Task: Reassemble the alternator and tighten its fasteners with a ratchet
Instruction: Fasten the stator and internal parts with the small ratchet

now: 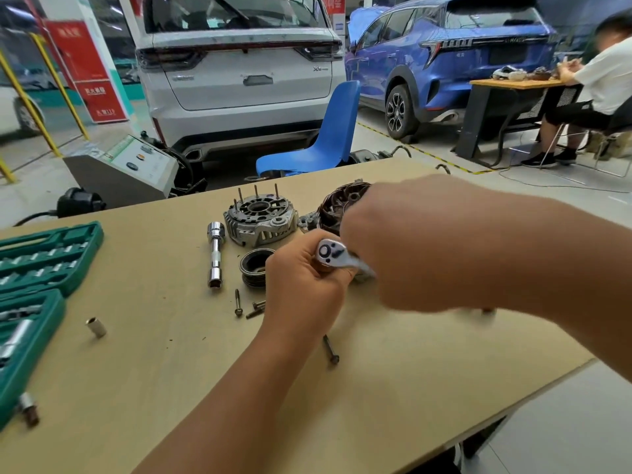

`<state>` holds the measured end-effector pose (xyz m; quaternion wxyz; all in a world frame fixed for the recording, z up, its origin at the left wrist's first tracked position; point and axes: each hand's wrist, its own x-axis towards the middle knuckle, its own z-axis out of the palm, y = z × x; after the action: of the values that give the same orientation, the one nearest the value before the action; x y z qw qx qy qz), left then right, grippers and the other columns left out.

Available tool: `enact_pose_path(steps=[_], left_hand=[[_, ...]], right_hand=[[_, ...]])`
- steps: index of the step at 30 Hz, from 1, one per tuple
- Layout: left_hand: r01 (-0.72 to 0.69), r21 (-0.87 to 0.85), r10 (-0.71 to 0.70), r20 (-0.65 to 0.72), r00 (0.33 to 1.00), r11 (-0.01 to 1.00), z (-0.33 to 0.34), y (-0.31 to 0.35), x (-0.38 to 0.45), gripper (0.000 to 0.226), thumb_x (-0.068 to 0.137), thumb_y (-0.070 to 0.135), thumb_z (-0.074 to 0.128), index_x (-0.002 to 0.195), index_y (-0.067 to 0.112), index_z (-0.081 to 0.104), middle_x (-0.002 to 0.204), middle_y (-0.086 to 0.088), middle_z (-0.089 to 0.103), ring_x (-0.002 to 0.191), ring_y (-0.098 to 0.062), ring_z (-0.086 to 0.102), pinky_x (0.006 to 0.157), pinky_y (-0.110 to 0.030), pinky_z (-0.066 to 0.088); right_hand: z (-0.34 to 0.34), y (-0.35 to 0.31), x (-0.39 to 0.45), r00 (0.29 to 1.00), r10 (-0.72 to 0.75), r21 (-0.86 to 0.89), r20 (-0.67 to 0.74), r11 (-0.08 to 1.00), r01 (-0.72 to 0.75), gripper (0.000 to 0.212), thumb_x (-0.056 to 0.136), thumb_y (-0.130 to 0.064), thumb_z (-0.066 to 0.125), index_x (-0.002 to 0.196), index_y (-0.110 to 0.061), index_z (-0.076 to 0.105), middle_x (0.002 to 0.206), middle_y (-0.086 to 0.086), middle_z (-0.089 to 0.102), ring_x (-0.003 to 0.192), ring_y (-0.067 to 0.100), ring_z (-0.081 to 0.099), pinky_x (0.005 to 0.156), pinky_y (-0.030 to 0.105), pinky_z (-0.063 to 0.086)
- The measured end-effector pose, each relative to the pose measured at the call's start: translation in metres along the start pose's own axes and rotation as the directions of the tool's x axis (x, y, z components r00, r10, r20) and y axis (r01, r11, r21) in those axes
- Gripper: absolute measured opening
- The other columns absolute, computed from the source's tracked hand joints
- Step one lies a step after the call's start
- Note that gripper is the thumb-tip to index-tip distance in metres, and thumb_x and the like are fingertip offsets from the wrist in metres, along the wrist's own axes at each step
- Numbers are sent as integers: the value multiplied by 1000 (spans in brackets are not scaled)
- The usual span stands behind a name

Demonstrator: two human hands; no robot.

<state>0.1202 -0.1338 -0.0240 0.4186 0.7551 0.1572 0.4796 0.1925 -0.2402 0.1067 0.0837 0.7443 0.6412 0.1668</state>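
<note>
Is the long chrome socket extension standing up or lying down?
Lying down: the socket extension rests flat on the table, left of the alternator housing.

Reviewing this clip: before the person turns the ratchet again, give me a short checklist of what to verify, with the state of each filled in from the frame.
1. Ratchet head held steady: ok, the left hand grips around it.
2. Right hand on the handle: cannot tell, motion blur hides the grip.
3. Socket seated on a fastener: cannot tell, the hands cover it.
4. Stator part supported on the table: ok, it rests there behind the hands.
5. Aluminium end housing fitted: not ok, it stands apart with its studs up.
6. Loose bolts installed: not ok, several lie on the table.
</note>
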Motion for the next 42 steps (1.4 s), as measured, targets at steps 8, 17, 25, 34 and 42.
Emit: enact_pose_path(steps=[8, 17, 25, 34, 42], left_hand=[[39, -27, -38, 38, 999, 999, -2, -6, 3, 33, 78, -1, 81, 69, 28, 67, 62, 16, 62, 57, 0, 50, 57, -18, 42], [71, -76, -68, 35, 997, 995, -3, -8, 3, 25, 79, 1, 84, 75, 22, 72, 69, 8, 69, 62, -3, 58, 59, -27, 50], [60, -74, -58, 37, 998, 995, -3, -12, 4, 29, 81, 0, 82, 73, 26, 71, 69, 9, 70, 64, -8, 64, 62, -27, 54], [62, -94, -59, 39, 997, 994, -1, -13, 4, 22, 82, 7, 82, 76, 26, 73, 74, 6, 72, 68, -13, 65, 65, -38, 56], [101, -107, -102, -7, 995, 989, 1, -18, 2, 5, 77, 21, 78, 79, 23, 73, 79, 2, 75, 77, -20, 72, 76, -44, 61]], right_hand=[[1, -3, -4, 997, 48, -47, -65, 998, -51, 31, 81, -23, 61, 63, -22, 36, 64, -4, 42, 49, 13, 39, 48, 24, 30], [-3, -3, -7, 997, 49, -40, -67, 998, -52, 26, 81, -23, 57, 64, -22, 36, 65, -4, 43, 48, 13, 39, 46, 24, 25], [-1, 1, -4, 992, 74, -83, -106, 993, -83, 27, 83, -21, 58, 66, -22, 36, 65, -2, 44, 49, 15, 40, 44, 24, 24], [0, 6, 2, 990, 49, -87, -131, 994, -61, 25, 83, -17, 58, 67, -20, 40, 64, -2, 43, 49, 14, 39, 49, 27, 31], [2, 17, 5, 969, 60, -131, -241, 987, -94, 26, 80, -14, 57, 65, -19, 36, 62, 1, 45, 49, 19, 43, 49, 29, 35]])
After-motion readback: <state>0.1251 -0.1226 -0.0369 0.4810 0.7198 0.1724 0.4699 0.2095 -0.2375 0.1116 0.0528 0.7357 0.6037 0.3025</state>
